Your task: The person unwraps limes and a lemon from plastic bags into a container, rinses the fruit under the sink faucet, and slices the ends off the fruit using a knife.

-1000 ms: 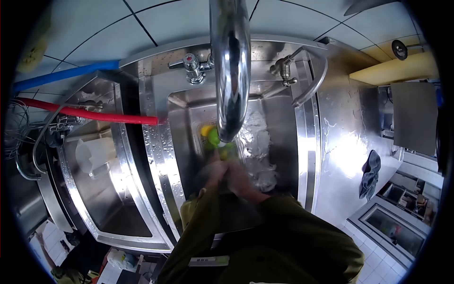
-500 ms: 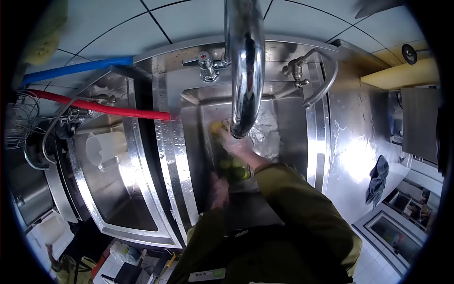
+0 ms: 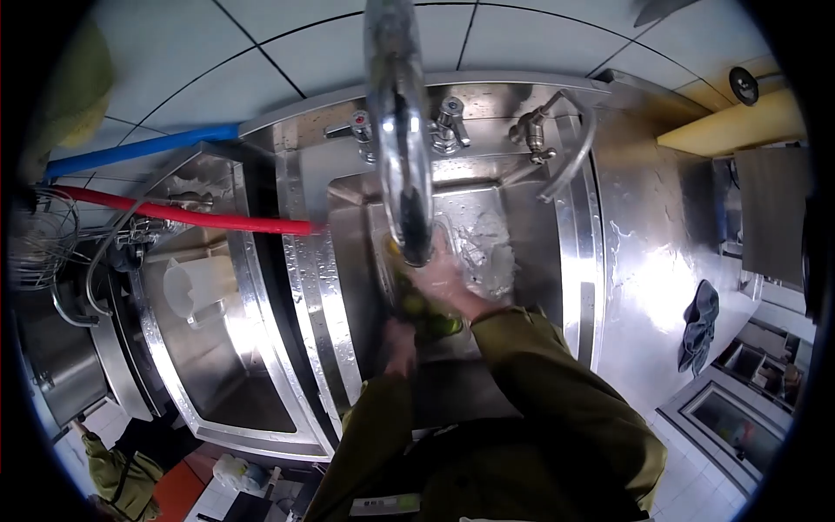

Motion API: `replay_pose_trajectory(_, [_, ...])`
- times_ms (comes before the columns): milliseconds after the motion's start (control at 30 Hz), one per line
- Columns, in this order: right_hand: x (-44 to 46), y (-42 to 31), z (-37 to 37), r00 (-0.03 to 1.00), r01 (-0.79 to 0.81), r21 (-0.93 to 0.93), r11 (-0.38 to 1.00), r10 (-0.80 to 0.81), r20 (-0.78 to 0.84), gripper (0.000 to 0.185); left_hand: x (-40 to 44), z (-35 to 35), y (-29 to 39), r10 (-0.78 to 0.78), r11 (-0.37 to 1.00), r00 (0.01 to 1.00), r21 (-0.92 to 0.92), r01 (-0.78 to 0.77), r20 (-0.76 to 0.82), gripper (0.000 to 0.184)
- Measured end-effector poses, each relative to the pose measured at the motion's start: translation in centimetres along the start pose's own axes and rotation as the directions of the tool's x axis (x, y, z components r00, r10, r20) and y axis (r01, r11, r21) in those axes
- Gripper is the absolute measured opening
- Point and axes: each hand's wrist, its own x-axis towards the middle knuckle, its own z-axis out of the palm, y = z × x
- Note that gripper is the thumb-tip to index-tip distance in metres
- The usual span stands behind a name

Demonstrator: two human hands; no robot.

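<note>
In the steel sink (image 3: 348,252), my right hand (image 3: 442,271) is under the spout of the tall chrome faucet (image 3: 407,157). Its fingers are blurred, and I cannot make out what they hold. Just below and left of it lie several green and yellow-green round items (image 3: 439,324), possibly fruit. A small yellow item (image 3: 394,248) shows partly at the spout's left. Low at the left side of the sink, my left hand (image 3: 400,346) is beside the green items, dark and smeared, with its fingers hard to see. A clear, crumpled sheet or water (image 3: 489,252) shines at the sink's right.
To the left, a second sink (image 3: 235,374) holds a translucent jug (image 3: 193,287); a red hose (image 3: 191,216) crosses its back edge. A dark cloth (image 3: 698,326) lies on the right steel counter (image 3: 635,287). Another person (image 3: 122,474) is at the lower left.
Compared with one second ago, my hands have moved apart, the right forward under the spout and the left back. Since half a second ago, the view has shifted and my left hand is slightly closer to the green items.
</note>
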Motion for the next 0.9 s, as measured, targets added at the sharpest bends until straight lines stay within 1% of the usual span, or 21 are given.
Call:
replay_pose_trajectory(67, [-2.6, -0.8, -0.2, 1.0, 0.0, -0.12, 0.993, -0.001, -0.01, 0.032, 0.7, -0.4, 1.4, 0.076, 0.997, 0.997, -0.003, -0.076, 0.03, 0.02])
replay_pose_trajectory(133, [-7.5, -3.6, -0.1, 0.978, 0.07, 0.004, 0.998, -0.068, -0.199, 0.03, 0.3, -2.0, 3.7, 0.184, 0.983, 0.982, -0.012, -0.184, 0.033, 0.018])
replay_pose_trajectory(167, [-7.7, -3.3, 0.4, 0.972, 0.069, -0.047, 0.997, -0.077, -0.22, 0.029, 0.4, -2.2, 4.2, 0.236, 0.972, 0.971, -0.016, -0.236, 0.027, 0.017])
replay_pose_trajectory(233, [-7.4, -2.8, 1.9, 0.959, 0.063, -0.134, 0.989, -0.097, -0.265, 0.029, -0.1, -2.7, 5.0, 0.101, 0.994, 0.994, 0.045, -0.1, -0.035, 0.014])
replay_pose_trajectory(267, [-5.7, -2.3, 1.5, 0.98, 0.081, -0.183, 0.98, -0.112, -0.167, 0.028, -0.6, -3.0, 4.6, 0.034, 0.996, 0.997, 0.079, -0.029, -0.066, 0.012])
replay_pose_trajectory(333, [-1.0, -1.0, -0.7, 0.992, 0.127, -0.28, 0.952, -0.121, 0.039, 0.028, 0.7, 0.0, -1.8, 0.124, 0.986, 0.992, 0.12, -0.12, -0.032, 0.02])
replay_pose_trajectory(367, [-0.4, -0.3, 0.7, 0.984, 0.122, -0.139, 0.983, -0.138, -0.117, 0.024, 1.8, 1.2, -3.4, 0.179, 0.976, 0.984, 0.127, -0.175, -0.017, 0.025])
replay_pose_trajectory(433, [-0.1, 0.0, -0.2, 0.994, 0.02, 0.147, 0.989, -0.035, 0.102, 0.031, 1.4, -1.6, 0.4, 0.256, 0.966, 0.966, -0.052, -0.254, 0.033, 0.024])
replay_pose_trajectory(467, [0.2, -1.2, -3.6, 0.991, -0.088, 0.211, 0.974, 0.064, 0.121, 0.035, 2.2, -1.7, 2.1, 0.185, 0.97, 0.979, 0.141, -0.197, 0.089, 0.022])
replay_pose_trajectory(500, [0.4, -2.5, -7.1, 0.977, -0.195, 0.271, 0.943, 0.162, 0.139, 0.039, 3.1, -1.7, 3.8, 0.114, 0.929, 0.983, 0.335, -0.157, 0.144, 0.02])
replay_pose_trajectory(533, [1.1, -4.6, -13.0, 0.946, -0.323, 0.272, 0.907, 0.319, 0.061, 0.041, 2.4, -2.2, 5.3, 0.126, 0.972, 0.985, 0.185, -0.145, 0.114, 0.018])
replay_pose_trajectory(567, [0.8, -3.0, -11.9, 0.844, -0.164, 0.088, 0.982, 0.187, -0.503, 0.044, 0.6, -4.2, 7.3, 0.126, 0.991, 0.989, 0.032, -0.129, 0.078, 0.016])
replay_pose_trajectory(600, [2.1, -4.3, -17.1, 0.765, -0.098, 0.216, 0.972, 0.212, -0.608, 0.054, -1.1, -6.3, 8.8, 0.119, 0.987, 0.992, -0.113, -0.114, 0.04, 0.015])
replay_pose_trajectory(633, [3.5, -4.3, -19.2, 0.715, -0.12, 0.248, 0.961, 0.257, -0.65, 0.06, -2.2, -6.8, 9.3, 0.198, 0.98, 0.977, -0.037, -0.196, 0.078, 0.013])
replay_pose_trajectory(667, [4.7, -4.7, -22.8, 0.766, -0.037, 0.304, 0.952, 0.223, -0.603, 0.064, -3.3, -7.2, 9.6, 0.275, 0.959, 0.954, 0.032, -0.281, 0.115, 0.013])
replay_pose_trajectory(700, [5.9, -5.3, -25.3, 0.809, -0.123, 0.351, 0.928, 0.298, -0.507, 0.062, -2.9, -6.8, 9.4, 0.413, 0.792, 0.887, 0.399, -0.461, 0.206, 0.012])
replay_pose_trajectory(733, [7.0, -6.3, -27.1, 0.835, -0.125, 0.277, 0.953, 0.252, -0.489, 0.047, -2.5, -6.8, 9.3, 0.491, 0.461, 0.801, 0.678, -0.572, 0.342, 0.012])
replay_pose_trajectory(767, [8.1, -5.2, -26.5, 0.835, -0.068, 0.27, 0.961, 0.203, -0.512, 0.036, -3.4, -7.7, 9.4, 0.635, 0.407, 0.725, 0.683, -0.607, 0.267, 0.014])
replay_pose_trajectory(833, [9.5, -3.5, -25.9, 0.812, -0.002, 0.063, 0.998, 0.038, -0.582, 0.021, -3.5, -7.2, 9.5, 0.536, 0.504, 0.81, 0.679, -0.534, 0.238, 0.01])
replay_pose_trajectory(867, [9.6, -2.9, -26.2, 0.793, -0.001, -0.139, 0.99, -0.084, -0.604, 0.017, -3.5, -6.9, 9.5, 0.483, 0.552, 0.846, 0.671, -0.495, 0.227, 0.009])
replay_pose_trajectory(900, [9.8, -2.2, -26.5, 0.777, -0.004, -0.338, 0.941, -0.21, -0.594, 0.013, -4.4, -7.2, 9.4, 0.601, 0.508, 0.786, 0.69, -0.515, 0.144, 0.01])
